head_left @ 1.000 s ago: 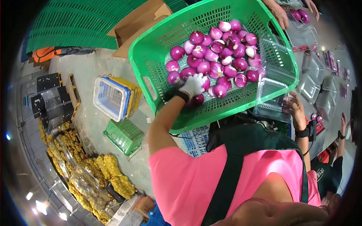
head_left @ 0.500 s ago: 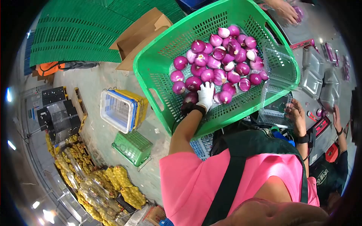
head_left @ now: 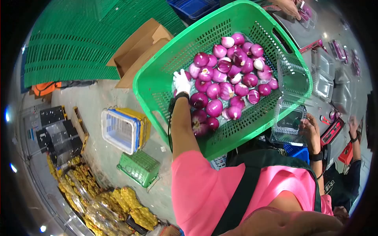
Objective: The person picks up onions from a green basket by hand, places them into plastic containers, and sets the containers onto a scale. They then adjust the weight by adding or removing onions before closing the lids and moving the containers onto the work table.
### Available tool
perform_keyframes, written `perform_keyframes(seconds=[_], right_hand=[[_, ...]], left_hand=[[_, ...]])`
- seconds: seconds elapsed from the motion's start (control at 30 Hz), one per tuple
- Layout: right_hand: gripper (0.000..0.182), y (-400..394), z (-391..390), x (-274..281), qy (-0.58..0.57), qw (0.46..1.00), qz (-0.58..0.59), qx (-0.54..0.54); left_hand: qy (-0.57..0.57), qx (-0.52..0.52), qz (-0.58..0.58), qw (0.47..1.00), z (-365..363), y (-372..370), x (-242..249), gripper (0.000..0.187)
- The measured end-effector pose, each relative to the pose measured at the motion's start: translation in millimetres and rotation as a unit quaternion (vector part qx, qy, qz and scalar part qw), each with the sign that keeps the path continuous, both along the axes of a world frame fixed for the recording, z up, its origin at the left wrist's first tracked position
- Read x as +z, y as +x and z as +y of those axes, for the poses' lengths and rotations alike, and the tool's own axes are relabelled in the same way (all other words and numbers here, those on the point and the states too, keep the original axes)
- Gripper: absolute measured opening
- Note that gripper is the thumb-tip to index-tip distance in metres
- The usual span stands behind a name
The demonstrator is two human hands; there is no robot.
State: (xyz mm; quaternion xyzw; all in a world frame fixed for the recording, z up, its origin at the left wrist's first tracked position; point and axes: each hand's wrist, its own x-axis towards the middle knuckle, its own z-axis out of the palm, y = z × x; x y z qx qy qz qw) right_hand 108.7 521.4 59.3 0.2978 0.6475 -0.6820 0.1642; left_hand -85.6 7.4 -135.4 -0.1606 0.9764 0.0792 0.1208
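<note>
My left hand (head_left: pixel 182 82), in a white glove, reaches into a green slatted basket (head_left: pixel 157 61). Its fingers are apart over the red onions at the left edge of the pile, partly covering them. Peeled red onions (head_left: pixel 226 90) lie heaped on the basket floor, glossy purple with a few whitish ones. My bare right hand (head_left: pixel 312 131) grips the edge of a clear plastic clamshell box (head_left: pixel 290 114). The box's lid stands open against the basket's right rim, and I see no onion in it.
Right of the basket, empty clear trays (head_left: pixel 323 74) and packed onions (head_left: pixel 339 51) lie on a grey table. Another person's hand (head_left: pixel 289 7) holds a pack at top right. A cardboard box (head_left: pixel 139 49), stacked crates (head_left: pixel 122 129) and yellow net sacks (head_left: pixel 126 200) stand left.
My left hand has moved left and slightly up across the onions to the pile's left edge. My right hand keeps its hold on the clamshell box. The view has shifted slightly.
</note>
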Motion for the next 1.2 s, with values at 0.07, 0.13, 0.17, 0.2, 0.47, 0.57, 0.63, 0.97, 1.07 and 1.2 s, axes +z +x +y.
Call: perform_keyframes(seconds=[0.07,0.13,0.17,0.2,0.47,0.57,0.63,0.97,1.07,1.2], right_hand=[[0.049,2.6,-9.4,11.6,-0.013,0.999,0.027,-0.026],[0.056,4.6,-12.0,16.4,0.010,0.999,0.019,-0.041],[0.056,4.1,-12.9,16.9,0.015,0.999,0.020,-0.044],[0.056,3.7,-12.9,19.0,0.021,0.999,0.020,-0.045],[0.050,-12.5,-10.9,16.1,-0.001,1.000,0.008,-0.028],[0.050,-9.8,-12.9,22.7,0.003,0.999,0.026,-0.040],[0.050,-0.9,-11.9,20.5,0.006,0.998,0.035,-0.057],[0.056,3.4,-13.6,18.8,0.025,0.998,0.039,-0.044],[0.055,-0.8,-14.3,10.8,0.000,0.998,0.050,-0.034],[0.049,-10.1,-23.4,16.4,-0.003,0.999,0.039,-0.020]], left_hand=[[-0.022,-0.016,0.101,0.995,-0.3,8.3,-18.2,0.075],[0.010,0.003,0.112,0.994,0.1,12.5,-8.4,0.067],[0.048,0.020,0.130,0.990,-0.3,13.3,0.3,0.068],[0.075,0.052,0.160,0.983,1.6,18.8,9.0,0.065],[0.150,0.114,0.124,0.974,-5.7,31.5,15.5,0.069],[0.100,0.096,0.079,0.987,6.1,27.1,4.8,0.098],[0.140,0.126,0.121,0.975,-0.8,17.0,-8.4,0.096],[0.561,0.103,0.297,0.766,96.1,49.2,133.5,0.055],[0.606,-0.094,0.278,0.739,176.8,82.3,249.7,0.067],[0.372,-0.370,0.289,0.800,237.3,100.0,269.5,0.074]])
